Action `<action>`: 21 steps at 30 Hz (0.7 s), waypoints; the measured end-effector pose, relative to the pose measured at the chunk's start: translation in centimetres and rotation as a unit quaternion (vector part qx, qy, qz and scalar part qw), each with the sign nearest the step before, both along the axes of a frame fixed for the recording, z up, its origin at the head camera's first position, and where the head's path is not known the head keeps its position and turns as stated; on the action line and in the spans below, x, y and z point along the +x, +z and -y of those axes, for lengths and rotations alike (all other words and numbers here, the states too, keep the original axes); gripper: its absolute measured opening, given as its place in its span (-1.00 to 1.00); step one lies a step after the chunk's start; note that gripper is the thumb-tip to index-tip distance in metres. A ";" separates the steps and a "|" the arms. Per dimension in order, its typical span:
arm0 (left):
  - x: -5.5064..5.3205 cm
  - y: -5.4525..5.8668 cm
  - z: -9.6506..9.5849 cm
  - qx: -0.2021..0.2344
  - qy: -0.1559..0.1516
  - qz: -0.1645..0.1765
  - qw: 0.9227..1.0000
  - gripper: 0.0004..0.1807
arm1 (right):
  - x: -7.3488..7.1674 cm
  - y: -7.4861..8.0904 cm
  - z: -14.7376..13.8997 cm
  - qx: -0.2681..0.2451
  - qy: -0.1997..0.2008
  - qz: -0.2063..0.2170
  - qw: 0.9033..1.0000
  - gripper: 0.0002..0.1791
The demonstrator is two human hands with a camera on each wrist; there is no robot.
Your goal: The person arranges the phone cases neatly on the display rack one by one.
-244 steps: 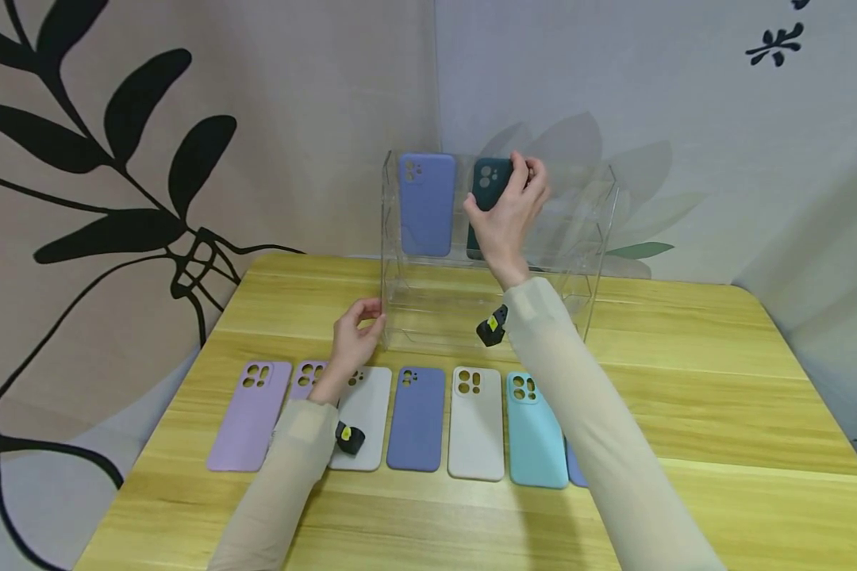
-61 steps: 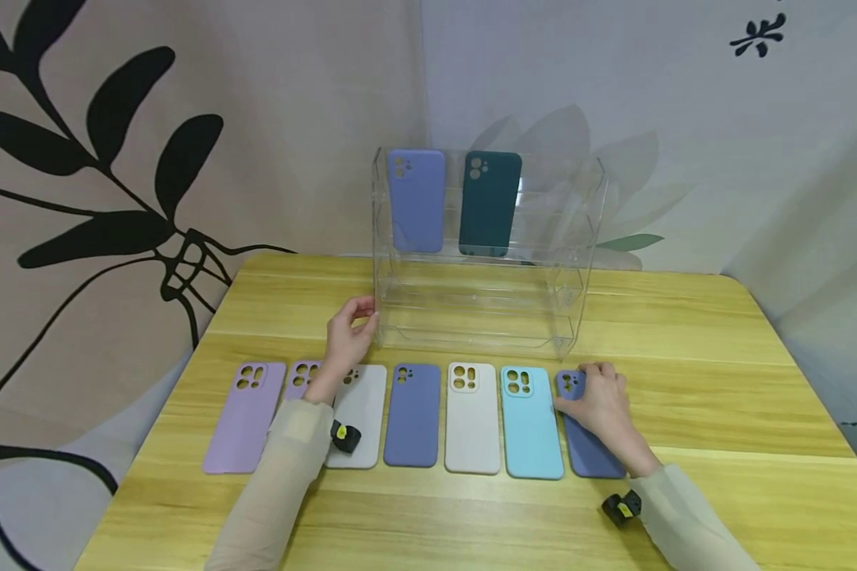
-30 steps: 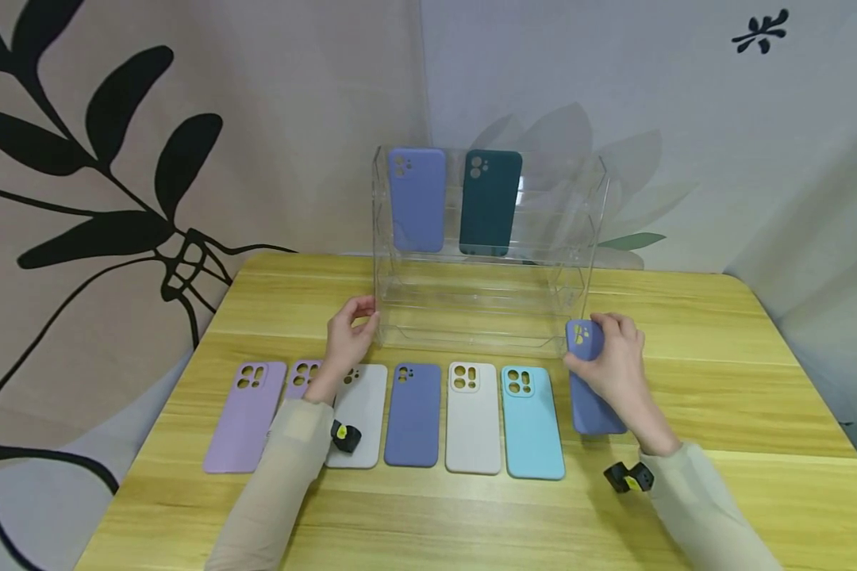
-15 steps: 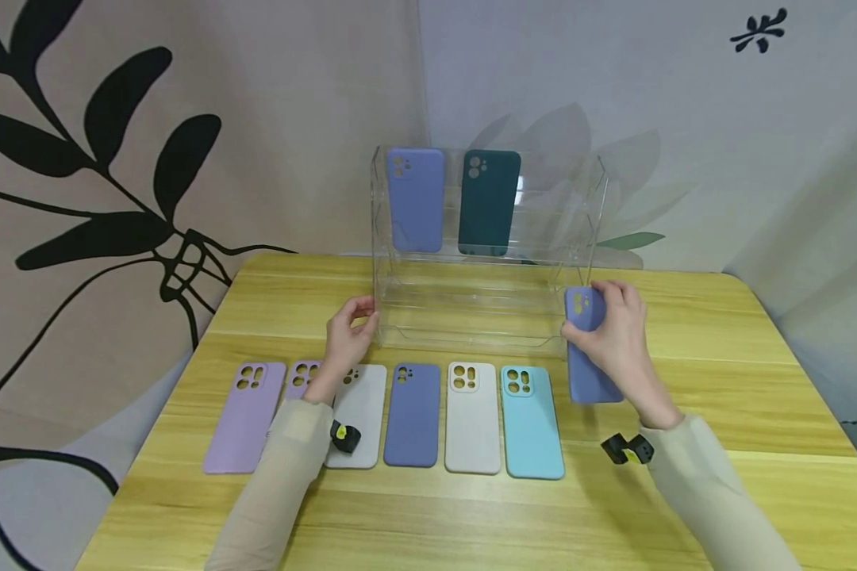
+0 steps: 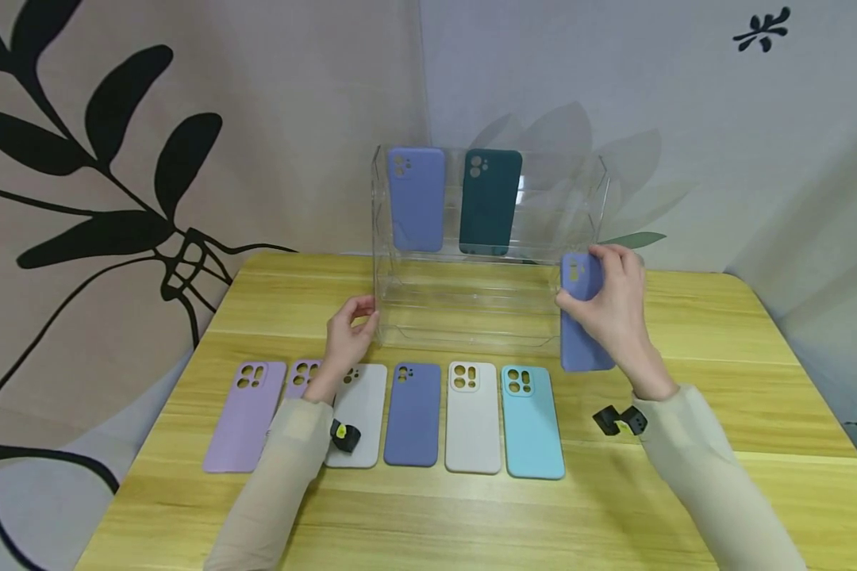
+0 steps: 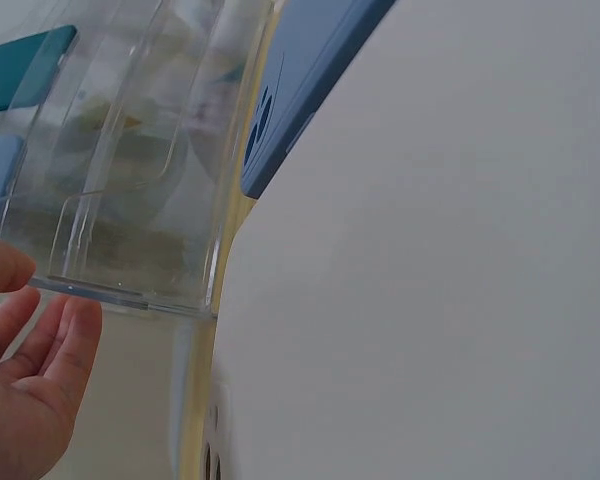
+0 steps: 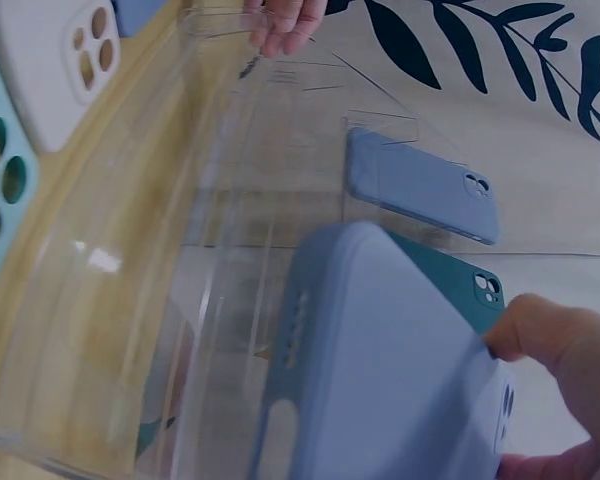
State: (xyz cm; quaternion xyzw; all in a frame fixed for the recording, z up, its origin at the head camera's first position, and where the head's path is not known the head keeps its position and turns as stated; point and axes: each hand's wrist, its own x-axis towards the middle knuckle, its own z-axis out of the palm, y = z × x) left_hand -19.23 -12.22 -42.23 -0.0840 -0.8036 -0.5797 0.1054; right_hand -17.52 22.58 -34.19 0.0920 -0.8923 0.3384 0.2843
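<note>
My right hand [image 5: 617,305] grips a periwinkle-blue phone case [image 5: 582,345] by its long sides near the camera cutout, raised beside the right end of a clear acrylic display rack [image 5: 471,305]. In the right wrist view the held phone case [image 7: 380,350] stands close over the rack's steps. My left hand [image 5: 350,333] holds the rack's left side edge; the left wrist view shows the thumb above the panel and the fingers [image 6: 75,345] below. On the rack's upper step lean a periwinkle phone case [image 5: 417,202] and, right of it, a dark teal phone case [image 5: 490,205].
In front of the rack a row of phone cases lies on the wooden table [image 5: 721,381]: lilac [image 5: 243,428], a second lilac partly hidden by my left arm, white [image 5: 367,396], slate blue [image 5: 412,420], off-white [image 5: 474,428] and turquoise [image 5: 534,432]. A patterned wall backdrop [image 5: 314,119] stands behind.
The teal case was released on the rack. My right hand then picked up the blue case at the row's right end and carried it up and back beside the rack. The left hand stayed.
</note>
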 end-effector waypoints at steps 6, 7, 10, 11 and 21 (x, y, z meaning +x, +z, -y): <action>-0.1 -0.1 0.0 0.002 -0.003 -0.007 1.000 -0.72 | -0.9 0.9 0.5 -0.009 0.002 -0.006 1.000 -0.32; -0.1 -0.1 0.0 0.003 -0.003 -0.007 1.000 -0.72 | -1.0 1.0 0.5 -0.011 0.001 -0.008 1.000 -0.32; -0.1 -0.1 0.0 0.005 -0.004 -0.006 1.000 -0.72 | -1.3 1.5 0.8 -0.015 0.002 -0.010 1.000 -0.31; -0.1 -0.1 0.0 0.005 -0.003 -0.006 1.000 -0.72 | -1.4 1.7 0.9 -0.016 0.002 -0.010 1.000 -0.31; -0.1 -0.1 0.1 0.010 -0.002 -0.002 1.000 -0.73 | -3.0 3.4 1.9 -0.034 0.005 -0.030 0.999 -0.32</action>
